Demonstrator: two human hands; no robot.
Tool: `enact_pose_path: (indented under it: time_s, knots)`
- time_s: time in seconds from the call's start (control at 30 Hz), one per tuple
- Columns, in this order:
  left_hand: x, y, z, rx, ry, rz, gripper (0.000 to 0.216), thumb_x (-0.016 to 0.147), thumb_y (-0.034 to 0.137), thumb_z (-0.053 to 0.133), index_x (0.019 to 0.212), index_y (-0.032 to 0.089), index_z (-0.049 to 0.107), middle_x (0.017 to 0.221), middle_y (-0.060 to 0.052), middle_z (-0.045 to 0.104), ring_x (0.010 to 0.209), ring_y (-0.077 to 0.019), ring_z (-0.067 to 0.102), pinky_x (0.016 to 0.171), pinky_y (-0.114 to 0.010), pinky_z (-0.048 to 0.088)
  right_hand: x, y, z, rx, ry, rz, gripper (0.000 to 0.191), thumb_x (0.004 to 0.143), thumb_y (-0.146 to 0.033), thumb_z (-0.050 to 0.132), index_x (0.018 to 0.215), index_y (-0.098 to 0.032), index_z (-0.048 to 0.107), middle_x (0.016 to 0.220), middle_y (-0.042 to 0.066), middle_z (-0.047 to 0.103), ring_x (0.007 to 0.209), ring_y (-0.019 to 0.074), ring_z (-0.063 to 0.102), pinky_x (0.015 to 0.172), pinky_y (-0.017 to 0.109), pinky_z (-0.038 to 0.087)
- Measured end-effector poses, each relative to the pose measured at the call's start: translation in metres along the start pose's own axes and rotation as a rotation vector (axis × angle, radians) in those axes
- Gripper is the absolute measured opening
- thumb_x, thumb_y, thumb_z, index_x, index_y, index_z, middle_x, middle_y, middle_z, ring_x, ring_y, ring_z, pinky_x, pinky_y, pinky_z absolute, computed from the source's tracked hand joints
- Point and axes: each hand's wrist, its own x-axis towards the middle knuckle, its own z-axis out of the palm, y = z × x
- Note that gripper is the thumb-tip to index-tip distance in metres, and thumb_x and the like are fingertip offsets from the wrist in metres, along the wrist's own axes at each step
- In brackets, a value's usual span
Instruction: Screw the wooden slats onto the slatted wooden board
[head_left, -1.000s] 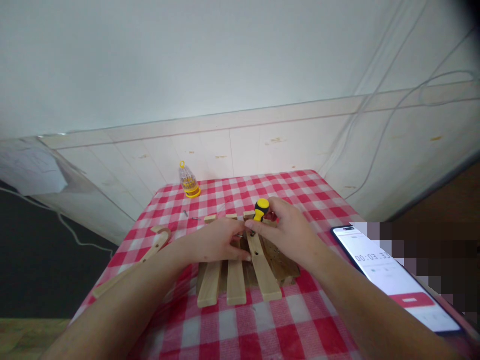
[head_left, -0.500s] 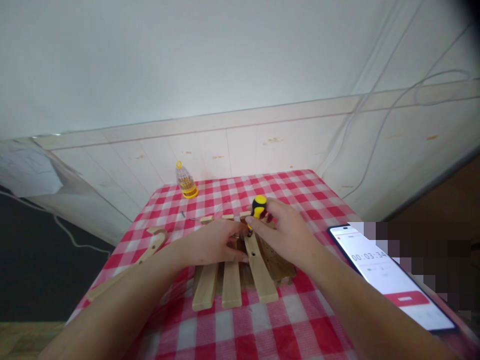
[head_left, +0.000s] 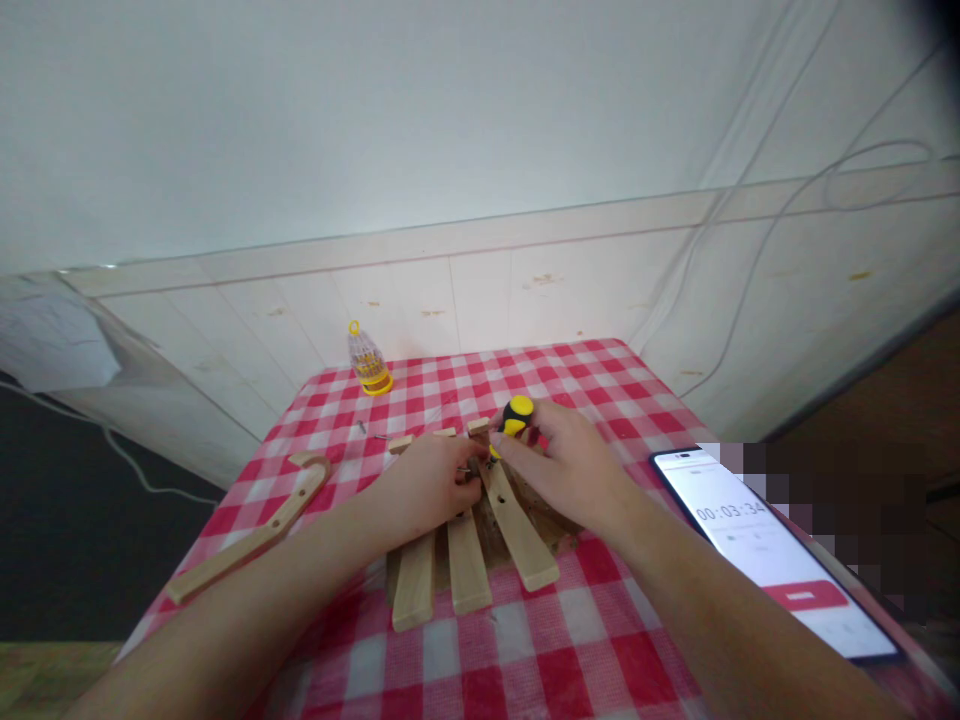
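My right hand point(head_left: 574, 465) is closed round a yellow and black screwdriver point(head_left: 517, 412), which leans with its handle up and its lower end over the right wooden slat point(head_left: 521, 530). Beside the screwdriver's lower end, my left hand point(head_left: 424, 485) has its fingers bent and drawn together over the slats; what they pinch is too small to make out. Below it show the middle slat point(head_left: 469, 565) and the left slat point(head_left: 415, 585). The slats lie over a darker wooden piece point(head_left: 491, 545), partly covered by my hands. A dark hole shows in the right slat.
A hooked wooden piece with holes point(head_left: 281, 520) lies at the left. Behind stands a clear bit holder with a yellow base point(head_left: 369, 365); small screws point(head_left: 361, 428) lie nearer. At the right is a phone point(head_left: 750, 550) showing a timer. A checked cloth point(head_left: 600, 640) covers the table.
My left thumb has drawn in towards the fingers near the screwdriver. The slats have turned and shifted slightly under my hands. The screwdriver leans a little more, still in my right hand.
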Motion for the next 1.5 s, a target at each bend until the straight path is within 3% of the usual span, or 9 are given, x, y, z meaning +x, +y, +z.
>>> enact_pose_path:
  time_s: [0.27,0.7,1.03,1.17,1.3,1.5]
  knots:
    - [0.001,-0.003,0.003,0.021,0.008,0.021,0.015,0.074,0.015,0.048,0.082,0.016,0.061,0.074,-0.003,0.064,0.065,-0.0152,0.057,0.056,-0.023,0.037,0.000,0.000,0.006,0.037,-0.014,-0.031,0.017,0.080,-0.030,0.052,0.086,-0.016,0.062,0.083,0.005,0.065,0.073,0.0156,0.058,0.063,0.027,0.040]
    - [0.002,-0.010,0.005,-0.037,-0.018,0.080,0.022,0.076,0.015,0.047,0.090,0.017,0.064,0.080,-0.003,0.067,0.070,-0.0159,0.060,0.060,-0.023,0.042,-0.002,0.005,0.011,0.087,-0.028,-0.052,0.020,0.083,-0.032,0.050,0.090,-0.017,0.061,0.083,0.004,0.063,0.070,0.0143,0.056,0.060,0.027,0.040]
    - [0.005,-0.009,0.010,0.068,0.113,0.062,0.028,0.077,0.013,0.047,0.099,0.019,0.064,0.086,-0.005,0.069,0.076,-0.0183,0.062,0.067,-0.026,0.045,0.001,0.006,0.011,0.043,-0.012,0.024,0.025,0.086,-0.037,0.047,0.094,-0.015,0.058,0.087,0.007,0.062,0.076,0.0166,0.057,0.065,0.029,0.042]
    - [0.007,-0.014,0.008,0.123,0.150,0.040,0.027,0.078,0.012,0.046,0.097,0.018,0.064,0.086,-0.006,0.069,0.076,-0.0189,0.063,0.067,-0.027,0.045,0.001,0.007,0.013,0.057,-0.026,-0.026,0.022,0.087,-0.032,0.047,0.097,-0.015,0.058,0.093,0.008,0.062,0.083,0.0171,0.058,0.071,0.030,0.044]
    - [0.010,-0.020,0.004,0.132,0.162,0.056,0.024,0.077,0.010,0.047,0.091,0.017,0.065,0.083,-0.006,0.068,0.072,-0.0179,0.062,0.066,-0.026,0.045,0.002,0.008,0.014,0.077,-0.011,-0.075,0.021,0.087,-0.028,0.048,0.101,-0.016,0.060,0.099,0.007,0.063,0.090,0.0169,0.058,0.078,0.031,0.044]
    - [0.013,-0.026,0.004,0.123,0.155,0.130,0.022,0.078,0.011,0.048,0.090,0.015,0.066,0.082,-0.006,0.068,0.075,-0.0175,0.062,0.069,-0.026,0.046,0.002,0.009,0.013,0.074,0.005,-0.044,0.023,0.086,-0.033,0.050,0.097,-0.017,0.061,0.096,0.006,0.064,0.085,0.0167,0.059,0.075,0.031,0.045]
